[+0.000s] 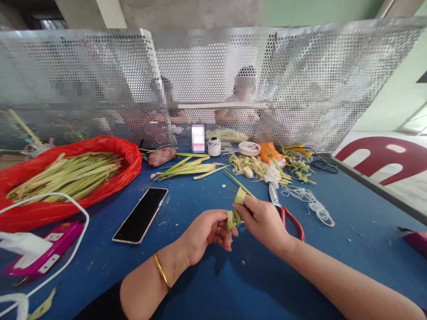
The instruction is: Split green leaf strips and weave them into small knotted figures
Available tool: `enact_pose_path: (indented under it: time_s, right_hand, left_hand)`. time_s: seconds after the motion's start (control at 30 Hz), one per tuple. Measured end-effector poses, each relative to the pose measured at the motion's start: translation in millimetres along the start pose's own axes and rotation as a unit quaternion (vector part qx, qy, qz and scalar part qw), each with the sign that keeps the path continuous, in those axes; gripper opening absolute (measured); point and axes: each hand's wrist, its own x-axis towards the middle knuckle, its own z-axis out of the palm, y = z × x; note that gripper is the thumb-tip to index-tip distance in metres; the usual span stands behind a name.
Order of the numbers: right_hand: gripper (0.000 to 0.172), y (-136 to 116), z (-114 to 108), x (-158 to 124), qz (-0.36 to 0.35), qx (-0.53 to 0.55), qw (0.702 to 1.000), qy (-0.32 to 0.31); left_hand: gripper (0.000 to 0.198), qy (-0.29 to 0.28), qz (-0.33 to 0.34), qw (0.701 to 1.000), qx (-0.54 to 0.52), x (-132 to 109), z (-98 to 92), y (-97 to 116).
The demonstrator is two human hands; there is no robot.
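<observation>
Above the blue tabletop [207, 284], left hand [207, 232] and right hand [263, 220] both pinching a folded pale green leaf strip [234, 213], red-handled scissors [286, 211] just beside, black smartphone [140, 215] to the left.

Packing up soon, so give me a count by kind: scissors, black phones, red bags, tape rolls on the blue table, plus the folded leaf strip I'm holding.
Scissors: 1
Black phone: 1
Red bag: 1
Tape roll: 1
Folded leaf strip: 1
Total: 5
</observation>
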Motion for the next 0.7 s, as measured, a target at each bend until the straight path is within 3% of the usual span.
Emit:
enact_pose_path:
  time_s: [0.13, 0.3, 0.47, 0.7]
  right_hand:
    - [0.033, 0, 4, 1, 0.063, 0.059, 0.996, 0.004]
    - [0.034, -3, 9, 1, 0.116, 0.103, 0.988, 0.003]
    - [0.034, -5, 11, 3, 0.157, 0.168, 0.973, -0.010]
    - [0.030, -6, 8, 6, 0.231, 0.284, 0.928, -0.067]
  left_hand:
    - [0.019, 0.031, 0.071, 0.991, 0.112, 0, 1.3, -3]
    - [0.017, 0.154, 0.162, 0.933, 0.282, 4, 3.7, -16]
    - [0.020, 0.186, 0.126, 0.944, 0.243, 9, 6.7, -23]
    - [0.021, 0.216, 0.107, 0.965, 0.105, 5, 14.8, -13]
